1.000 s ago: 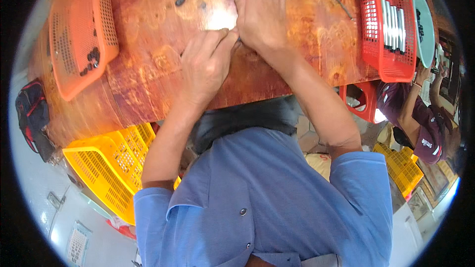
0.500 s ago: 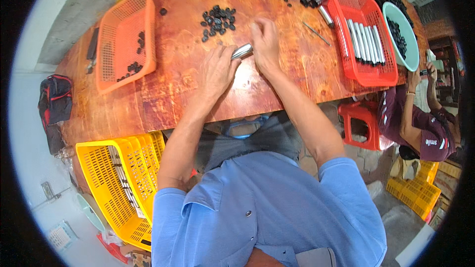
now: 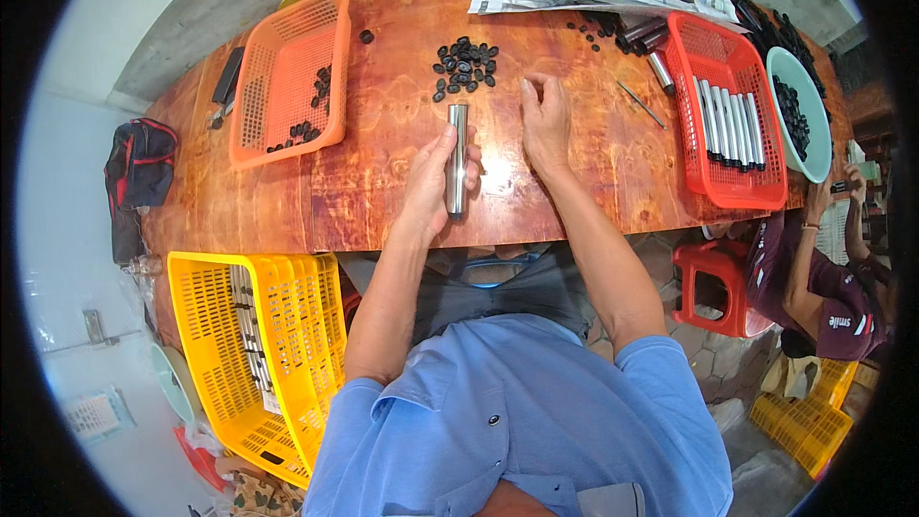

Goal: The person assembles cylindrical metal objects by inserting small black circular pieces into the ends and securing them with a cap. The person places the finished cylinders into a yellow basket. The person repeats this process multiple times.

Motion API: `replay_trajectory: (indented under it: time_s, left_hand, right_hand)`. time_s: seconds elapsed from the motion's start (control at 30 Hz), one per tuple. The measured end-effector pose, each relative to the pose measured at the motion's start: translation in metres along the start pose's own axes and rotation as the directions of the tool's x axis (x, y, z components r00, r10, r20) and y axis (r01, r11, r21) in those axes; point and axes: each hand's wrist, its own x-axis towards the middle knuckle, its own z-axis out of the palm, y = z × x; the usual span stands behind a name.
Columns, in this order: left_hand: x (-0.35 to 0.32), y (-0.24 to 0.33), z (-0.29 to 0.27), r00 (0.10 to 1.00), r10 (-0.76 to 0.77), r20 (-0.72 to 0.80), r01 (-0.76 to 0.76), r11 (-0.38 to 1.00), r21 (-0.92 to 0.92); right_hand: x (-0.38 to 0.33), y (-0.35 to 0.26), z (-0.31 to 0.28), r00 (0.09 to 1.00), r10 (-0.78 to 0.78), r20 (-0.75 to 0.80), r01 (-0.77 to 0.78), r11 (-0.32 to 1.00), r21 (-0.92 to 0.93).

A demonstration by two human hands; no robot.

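Near the middle of the surface's [image 3: 383, 148] front edge, your left hand [image 3: 428, 182] was wrapped round a shiny tube [image 3: 458, 158], thumb on its left side and fingertips showing on its right. The tube pointed away from you, its dark end nearest your body; gripping it by the middle left both ends exposed, probably so you could see and reach each. Your right hand [image 3: 546, 124] was apart from it, just to the right, fingers loosely curled; I could not tell whether they hid anything small.

Beyond the tube lay a loose pile of black caps [image 3: 464, 67], likely set centrally to suit 2 hands. At your right, a red basket [image 3: 737, 196] held more tubes [image 3: 732, 129] side by side, dark ends toward you, an order that probably stopped them rolling. A green bowl [image 3: 817, 158] of black pieces stood just beside it. Between your right hand and that basket lay a thin rod [image 3: 639, 103], seemingly placed for easy reach. At your left, an orange basket [image 3: 287, 38] contained a few black pieces, its walls presumably stopping them scattering.
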Motion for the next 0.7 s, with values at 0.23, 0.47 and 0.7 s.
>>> replay_trajectory:
  time_s: [0.23, 0.47, 0.7]
  left_hand:
    - [0.006, -0.007, 0.001, 0.999, 0.004, 0.052, -0.007, 0.998, 0.059]
    - [0.002, -0.011, 0.022, 0.999, -0.029, 0.017, 0.029, 1.000, -0.006]
    - [0.001, -0.011, 0.017, 0.998, -0.022, 0.059, 0.017, 0.997, 0.081]
  right_hand:
    - [0.002, 0.003, 0.000, 1.000, -0.005, 0.013, 0.006, 0.999, -0.034]
    - [0.002, 0.000, -0.001, 0.999, 0.013, 0.048, -0.011, 0.999, -0.049]
    - [0.002, 0.002, 0.000, 0.999, 0.008, 0.048, -0.005, 0.998, -0.055]
